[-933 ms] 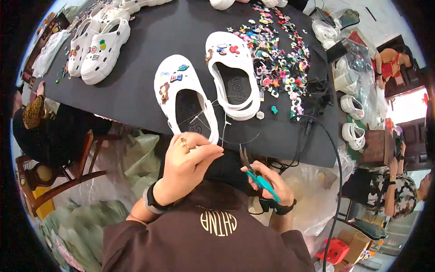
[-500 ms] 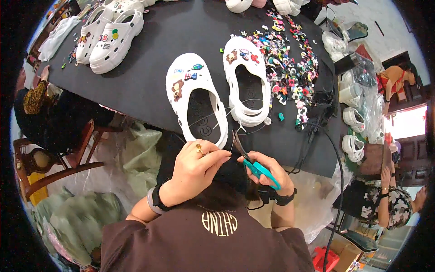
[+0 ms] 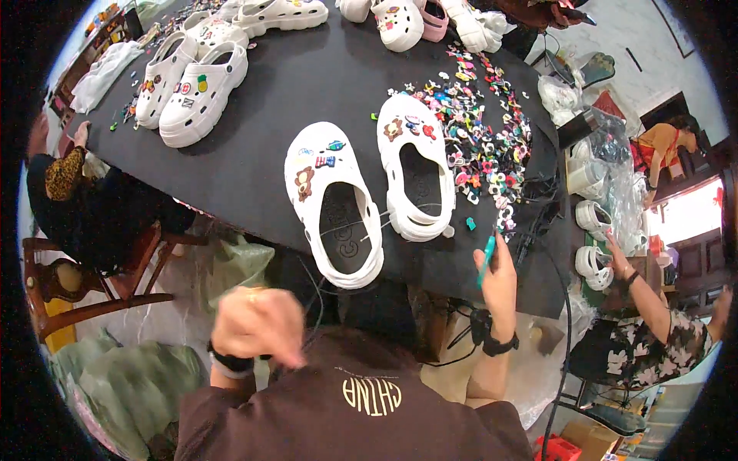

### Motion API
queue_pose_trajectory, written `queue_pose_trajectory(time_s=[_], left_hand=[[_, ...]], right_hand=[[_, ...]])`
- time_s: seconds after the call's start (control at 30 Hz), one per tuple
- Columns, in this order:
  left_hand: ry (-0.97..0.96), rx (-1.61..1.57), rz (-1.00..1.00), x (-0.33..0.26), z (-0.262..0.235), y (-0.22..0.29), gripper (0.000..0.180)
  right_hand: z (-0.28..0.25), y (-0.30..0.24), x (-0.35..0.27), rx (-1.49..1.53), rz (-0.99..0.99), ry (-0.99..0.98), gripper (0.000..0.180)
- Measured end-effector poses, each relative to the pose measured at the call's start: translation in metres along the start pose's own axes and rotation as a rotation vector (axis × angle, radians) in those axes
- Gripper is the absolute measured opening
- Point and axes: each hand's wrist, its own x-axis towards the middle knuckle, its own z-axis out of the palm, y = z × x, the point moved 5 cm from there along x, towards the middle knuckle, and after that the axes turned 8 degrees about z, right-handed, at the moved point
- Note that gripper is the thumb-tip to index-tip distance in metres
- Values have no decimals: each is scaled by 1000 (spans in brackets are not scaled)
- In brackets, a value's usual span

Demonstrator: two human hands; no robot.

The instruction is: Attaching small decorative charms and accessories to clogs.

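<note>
The left clog [image 3: 338, 170] and right clog [image 3: 393, 173], both white, lay by the counter's [image 3: 284, 84] near edge, toes toward its far edge. The right hand [image 3: 498, 278], wrapped around teal-handled scissors [image 3: 487, 260], was nearer, to their right. The left hand [image 3: 260, 324] was apart, before the near edge, too blurry to tell its grip.

Brightly lit, white-glaring opening [image 3: 686, 215] at right, blurred left fingers [image 3: 278, 332], fisheye-bent edges
</note>
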Motion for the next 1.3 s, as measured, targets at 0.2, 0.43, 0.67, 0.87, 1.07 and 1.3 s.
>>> queue_pose_trajectory(time_s=[0.2, 0.43, 0.67, 0.87, 1.07, 1.3], left_hand=[[54, -588, 567, -19, -17, 80, 4], [-760, -920, 714, -22, 24, 93, 29], [-648, -575, -33, 10, 75, 2, 18], [-580, -123, -163, -18, 65, -5, 15], [82, 732, -316, -7, 13, -36, 13], [221, 1165, -115, 37, 10, -40, 14]], right_hand=[[16, 5, -1, -961, -334, 383, 49], [40, -84, -86, -198, -816, 2, 40], [138, -123, -114, -301, -1222, -303, 27], [60, -96, -86, 461, -906, 498, 25], [15, -39, -122, 122, -1018, 410, 20], [-35, 85, -121, -40, 200, -211, 25]])
